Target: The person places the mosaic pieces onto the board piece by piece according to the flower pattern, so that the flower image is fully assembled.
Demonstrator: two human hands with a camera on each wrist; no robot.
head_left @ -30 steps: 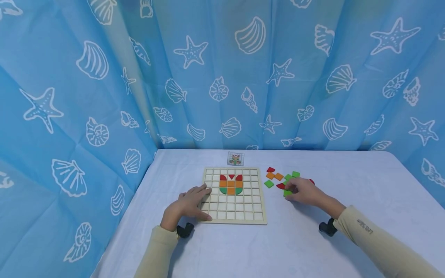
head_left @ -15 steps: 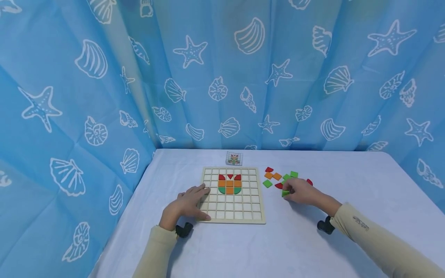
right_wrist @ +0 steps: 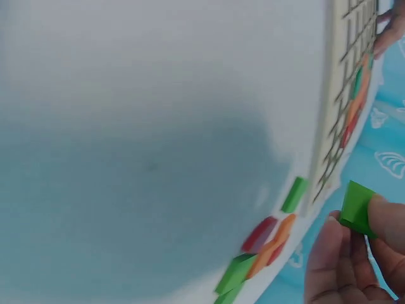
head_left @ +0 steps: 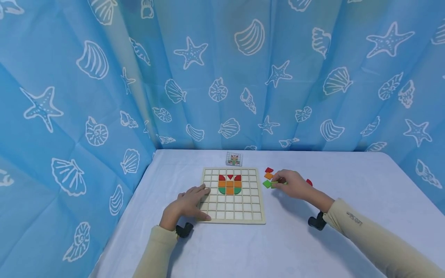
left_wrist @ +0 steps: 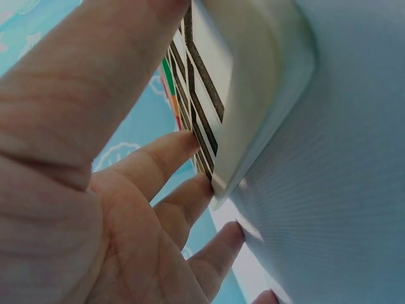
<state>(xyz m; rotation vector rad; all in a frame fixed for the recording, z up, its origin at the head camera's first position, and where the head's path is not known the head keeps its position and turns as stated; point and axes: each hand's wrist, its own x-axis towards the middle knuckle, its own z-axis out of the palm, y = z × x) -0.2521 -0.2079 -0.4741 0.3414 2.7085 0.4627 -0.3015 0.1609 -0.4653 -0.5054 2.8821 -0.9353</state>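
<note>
My left hand (head_left: 189,202) rests spread along the left edge of a pale wooden grid board (head_left: 236,221). In the left wrist view its fingertips (left_wrist: 188,140) touch the board's rim and squares. A tulip-like pattern of red, orange and green tiles (head_left: 230,184) lies in the board's upper middle. To the right of the board, my right hand (head_left: 293,184) pinches a green tile (right_wrist: 357,208) between thumb and fingers, held above the table. Just left of it in the head view lies a loose green square tile (head_left: 267,184); the hand hides some of the other loose tiles.
Near the board's right side lie an orange tile (head_left: 269,175) and red tiles (head_left: 269,170). More loose green tiles (right_wrist: 235,272) show in the right wrist view. A small pattern card (head_left: 234,158) stands behind the board. A blue shell-printed curtain (head_left: 222,77) backs the white table (head_left: 236,251).
My right hand has picked up a green tile from the loose pieces and moved left and slightly away with it, toward the board. The left hand stays in place.
</note>
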